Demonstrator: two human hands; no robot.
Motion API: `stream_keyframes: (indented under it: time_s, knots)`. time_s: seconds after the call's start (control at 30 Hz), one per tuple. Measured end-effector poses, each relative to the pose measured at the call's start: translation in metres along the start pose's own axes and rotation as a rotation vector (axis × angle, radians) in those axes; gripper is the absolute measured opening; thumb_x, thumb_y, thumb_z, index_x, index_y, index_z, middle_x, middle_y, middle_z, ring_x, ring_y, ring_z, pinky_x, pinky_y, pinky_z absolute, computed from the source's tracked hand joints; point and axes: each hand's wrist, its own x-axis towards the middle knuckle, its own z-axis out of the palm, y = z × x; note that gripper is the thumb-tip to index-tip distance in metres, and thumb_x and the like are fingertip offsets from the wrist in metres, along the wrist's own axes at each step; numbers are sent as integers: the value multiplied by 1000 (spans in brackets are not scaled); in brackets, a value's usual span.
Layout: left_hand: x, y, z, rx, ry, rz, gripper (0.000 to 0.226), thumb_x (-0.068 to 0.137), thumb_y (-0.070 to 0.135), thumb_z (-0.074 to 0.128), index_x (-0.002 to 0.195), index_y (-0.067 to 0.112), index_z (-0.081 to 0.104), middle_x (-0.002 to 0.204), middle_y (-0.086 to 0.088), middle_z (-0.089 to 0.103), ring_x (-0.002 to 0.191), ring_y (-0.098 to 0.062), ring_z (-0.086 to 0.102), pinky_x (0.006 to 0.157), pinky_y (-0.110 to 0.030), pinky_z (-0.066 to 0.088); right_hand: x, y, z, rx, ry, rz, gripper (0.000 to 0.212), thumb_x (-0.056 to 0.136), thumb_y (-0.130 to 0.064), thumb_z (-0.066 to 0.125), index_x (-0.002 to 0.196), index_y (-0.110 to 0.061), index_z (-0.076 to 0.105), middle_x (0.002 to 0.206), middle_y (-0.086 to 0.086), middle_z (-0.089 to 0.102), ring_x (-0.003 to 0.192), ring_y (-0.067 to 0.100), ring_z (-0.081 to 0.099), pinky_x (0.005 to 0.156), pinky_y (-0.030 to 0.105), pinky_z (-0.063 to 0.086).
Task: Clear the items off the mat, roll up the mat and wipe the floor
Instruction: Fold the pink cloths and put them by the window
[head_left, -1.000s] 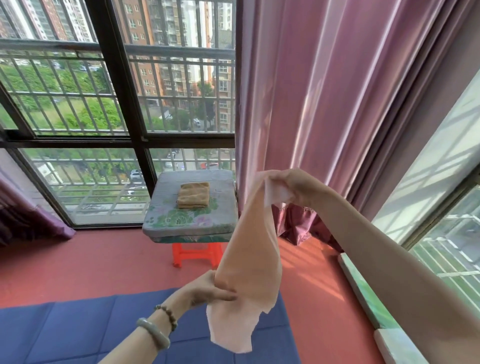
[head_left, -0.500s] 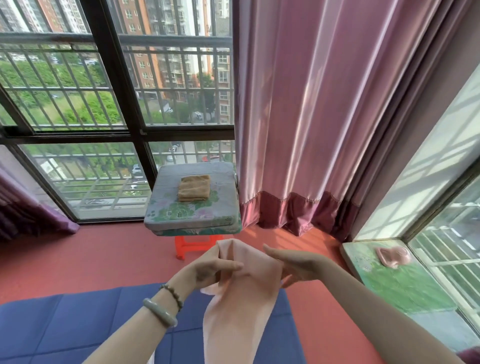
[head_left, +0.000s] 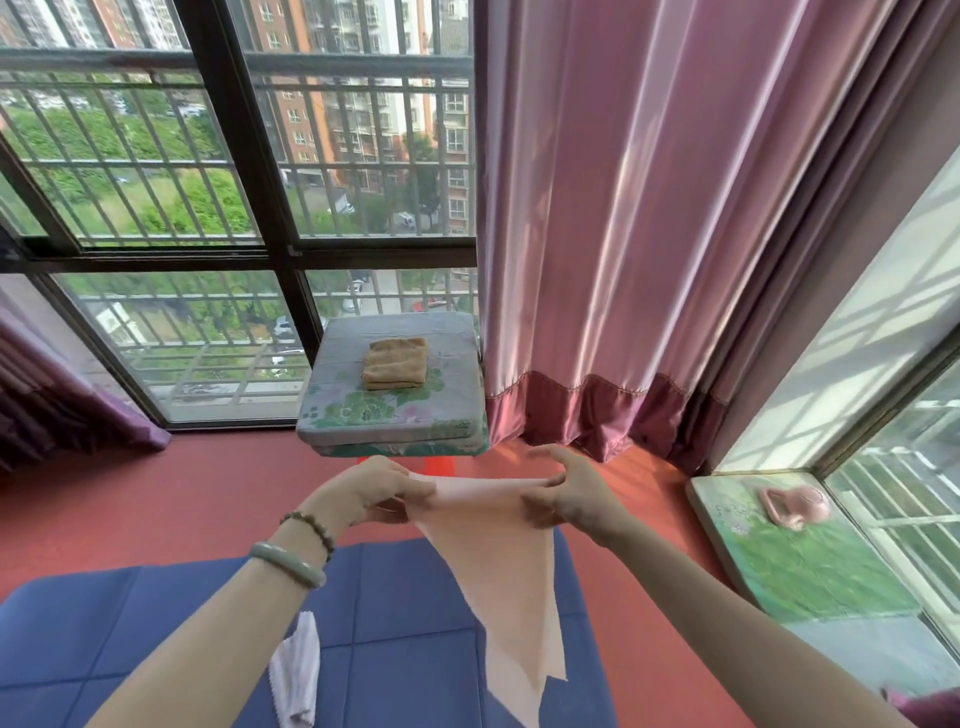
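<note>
A thin peach cloth (head_left: 498, 561) hangs in the air above the blue quilted mat (head_left: 405, 665). My left hand (head_left: 374, 493) pinches its top edge on the left. My right hand (head_left: 566, 499) pinches the same edge on the right, so the edge is stretched flat between them. The cloth's lower corner dangles to a point over the mat. A small white and lilac cloth (head_left: 296, 670) lies on the mat, just below my left forearm.
A floral cushion (head_left: 395, 410) sits on an orange stool straight ahead, with a folded tan towel (head_left: 395, 362) on top. Pink curtain (head_left: 649, 234) hangs at right. A green floral pad (head_left: 800, 566) with a pink object (head_left: 792, 506) lies by the right window. Red floor (head_left: 156, 493) surrounds the mat.
My right hand dropped from high up to level with my left. Both hands then moved apart, spreading the peach cloth's top edge out flat. The view tilted down.
</note>
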Motion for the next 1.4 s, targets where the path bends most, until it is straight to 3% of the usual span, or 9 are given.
stream_keyframes:
  time_s: [0.13,0.23,0.47,0.57,0.7,0.8,1.07,1.23,1.4]
  knots:
    - [3,-1,6,66,128,35,70,73,27,80,130,10,42,102,-6,62,90,-16,63,89,-36,46,6,-8,2,-156,83,-72,18,77,-2,71,91,-11,65,68,6,62,59,17,61,68,39,58]
    - [-2,7,15,281,19,133,90,64,31,86,138,19,36,132,-4,44,117,-19,47,99,-33,40,8,-18,-2,-373,62,-116,38,68,-10,79,104,-10,68,84,-5,63,75,6,56,72,17,45]
    - [-1,27,30,675,197,291,7,70,11,72,73,13,66,74,-3,57,67,-14,49,56,-23,40,13,-28,4,-705,138,-150,22,77,-8,67,98,-5,73,103,15,68,105,26,59,84,25,44]
    - [4,33,14,639,221,353,31,69,19,74,46,21,53,60,-3,46,64,-15,38,59,-26,32,18,-37,-2,-801,80,-141,18,80,-17,68,95,-10,74,129,16,47,123,34,39,101,33,33]
    - [-10,37,-8,203,48,407,12,76,26,77,79,18,68,82,2,67,79,-11,61,66,-17,42,15,-58,-15,-476,-81,-131,14,87,-14,62,74,-19,57,88,3,59,88,20,56,70,25,41]
    - [-6,21,-25,-269,-130,474,74,45,49,91,105,14,68,105,-6,71,101,-19,66,86,-24,49,9,-76,-19,-15,-179,-131,14,94,-7,52,81,-14,53,72,-5,60,64,9,56,57,17,41]
    - [9,-16,11,-124,-286,361,74,47,30,94,110,1,67,113,-17,68,108,-32,62,97,-39,49,16,-111,-20,313,-172,-72,15,98,-13,44,84,-13,50,69,2,52,50,11,53,41,21,42]
    - [2,-4,18,-321,-226,392,82,42,41,94,110,5,67,111,-15,69,103,-26,66,82,-27,54,34,-82,-43,751,-170,68,38,80,-46,66,94,-11,61,78,6,58,67,15,57,66,24,49]
    - [-4,16,14,-386,-287,394,58,53,25,91,105,7,70,101,-14,71,92,-20,68,72,-25,54,20,-11,-31,162,-356,291,74,54,-38,87,118,-21,55,95,1,66,84,16,61,87,32,45]
